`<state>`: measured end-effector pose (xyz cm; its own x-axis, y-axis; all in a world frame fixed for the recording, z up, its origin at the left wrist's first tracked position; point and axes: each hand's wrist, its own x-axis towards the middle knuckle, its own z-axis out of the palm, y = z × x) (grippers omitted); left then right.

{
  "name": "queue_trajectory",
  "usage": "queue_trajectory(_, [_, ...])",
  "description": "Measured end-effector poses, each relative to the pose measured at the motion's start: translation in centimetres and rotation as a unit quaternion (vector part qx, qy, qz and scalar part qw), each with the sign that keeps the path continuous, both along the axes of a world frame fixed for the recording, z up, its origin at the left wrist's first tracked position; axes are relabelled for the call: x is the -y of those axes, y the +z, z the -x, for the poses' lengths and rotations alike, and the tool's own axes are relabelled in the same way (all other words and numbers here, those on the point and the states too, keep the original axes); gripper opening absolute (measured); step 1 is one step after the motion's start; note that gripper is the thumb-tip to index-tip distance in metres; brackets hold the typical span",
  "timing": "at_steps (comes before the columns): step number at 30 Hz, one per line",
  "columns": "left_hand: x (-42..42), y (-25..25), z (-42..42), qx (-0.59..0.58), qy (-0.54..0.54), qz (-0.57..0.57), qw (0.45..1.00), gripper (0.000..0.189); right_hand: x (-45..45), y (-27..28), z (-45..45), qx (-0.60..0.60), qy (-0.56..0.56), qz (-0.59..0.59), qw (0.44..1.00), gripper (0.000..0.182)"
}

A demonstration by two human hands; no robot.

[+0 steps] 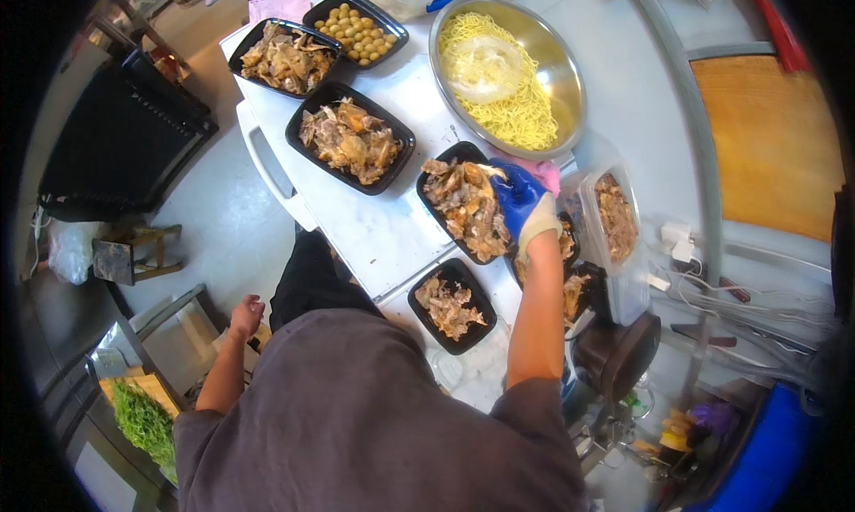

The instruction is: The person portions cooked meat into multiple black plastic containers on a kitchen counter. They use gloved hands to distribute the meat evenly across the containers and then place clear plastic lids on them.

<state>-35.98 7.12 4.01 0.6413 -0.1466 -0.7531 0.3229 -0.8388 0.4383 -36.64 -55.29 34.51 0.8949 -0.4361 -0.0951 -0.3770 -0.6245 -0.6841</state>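
My right hand (524, 195), in a blue-coated work glove with a pale cuff, grips the right side of a black plastic container (441, 221) heaped with shredded cooked meat (465, 205). Its fingers are partly hidden by the meat and the rim. My left hand (247, 316) is bare and hangs out to the left, away from the white worktop (354, 238); its fingers look loosely curled and nothing shows in them. Nearer my body stands a smaller black container (491, 335) with meat pieces. Another filled meat container (294, 141) lies to the upper left.
A steel bowl (564, 64) holds yellow noodles under a clear plastic bag. At the back are one more meat container (235, 63) and one of small round brown balls (354, 34). A clear tub (638, 245) stands right, near white cables (741, 291). A small wooden stool (157, 271) is left.
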Motion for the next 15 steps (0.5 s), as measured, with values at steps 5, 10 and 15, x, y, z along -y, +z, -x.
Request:
queue_trajectory(5, [1.4,0.3,-1.0,0.021,-0.034,-0.013,0.999,0.044,-0.6,2.3,1.8,0.026,-0.051,-0.063,0.996,0.028])
queue_trajectory(10, [1.6,0.2,-1.9,-0.001,0.003,0.006,1.0,0.044,-0.3,2.1,3.3,-0.052,-0.156,-0.168,0.972,0.024])
queue_trajectory(15, [1.1,-0.5,-2.0,0.005,-0.012,0.002,1.0,0.045,-2.0,2.1,4.7,0.046,-0.134,-0.128,0.982,0.024])
